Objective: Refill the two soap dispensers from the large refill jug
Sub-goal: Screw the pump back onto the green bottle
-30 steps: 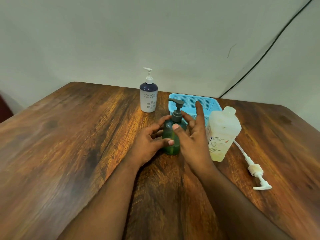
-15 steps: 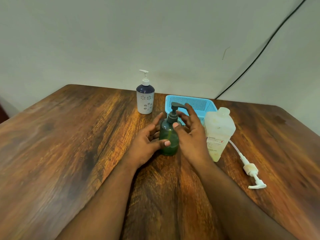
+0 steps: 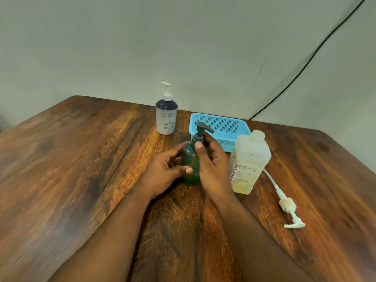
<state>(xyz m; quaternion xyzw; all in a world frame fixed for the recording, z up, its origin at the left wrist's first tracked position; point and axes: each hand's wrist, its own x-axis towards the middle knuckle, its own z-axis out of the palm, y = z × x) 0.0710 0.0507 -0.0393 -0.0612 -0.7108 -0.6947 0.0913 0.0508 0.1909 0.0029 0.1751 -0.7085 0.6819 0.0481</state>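
A: Left hand (image 3: 162, 171): how are the fingers set?

B: Curled round the green dispenser (image 3: 190, 165), which stands upright on the wooden table (image 3: 81, 169); thumb across its front.

A: Right hand (image 3: 211, 165)?

B: Thumb and fingers pinch the grey pump collar (image 3: 199, 139).

A: Other items?

B: Uncapped refill jug (image 3: 247, 161) just right of that hand; white dispenser (image 3: 166, 117) behind, apart; the jug's pump (image 3: 289, 210) lies flat.
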